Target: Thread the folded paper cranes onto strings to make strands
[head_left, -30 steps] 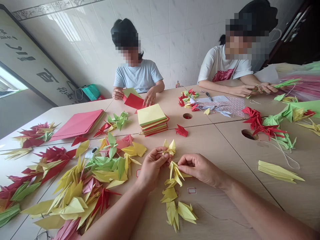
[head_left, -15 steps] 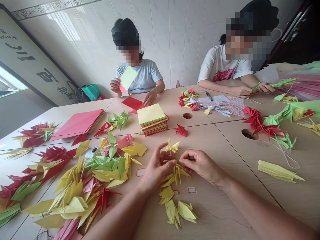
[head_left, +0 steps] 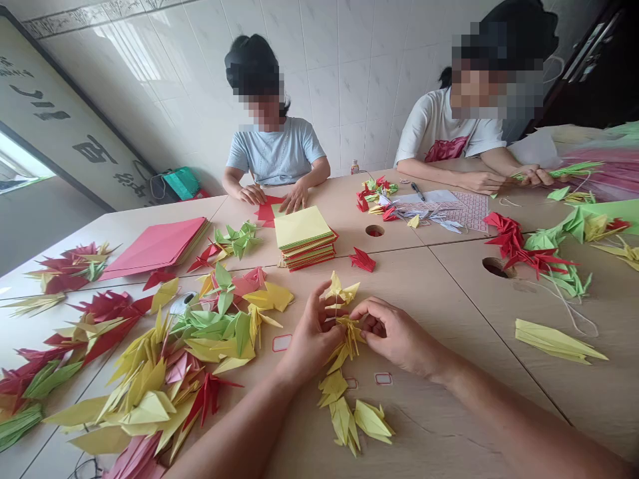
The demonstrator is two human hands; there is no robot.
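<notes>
A strand of folded yellow paper cranes runs down the table in front of me. My left hand [head_left: 317, 329] is closed round its upper part, thumb against a bunched yellow paper crane [head_left: 348, 334]. Just above the fingers, another yellow crane [head_left: 343, 290] shows, with a thin thread below it. My right hand [head_left: 392, 336] pinches the right side of the bunched crane; its fingertips are partly hidden. Below, more yellow cranes [head_left: 342, 419] lie on the tabletop, and a loose-looking yellow crane [head_left: 373, 422] rests beside them.
At the left spreads a heap of coloured paper cranes [head_left: 150, 372]. Ahead stand a stack of square paper [head_left: 305, 229] and a single red crane [head_left: 363, 259]. A flat yellow bundle [head_left: 559, 341] lies right, near a table hole [head_left: 498, 267]. Two people sit opposite, handling paper.
My right hand has shifted slightly left, up against the bunched crane. The person opposite on the left has lowered the green and red sheets to the table.
</notes>
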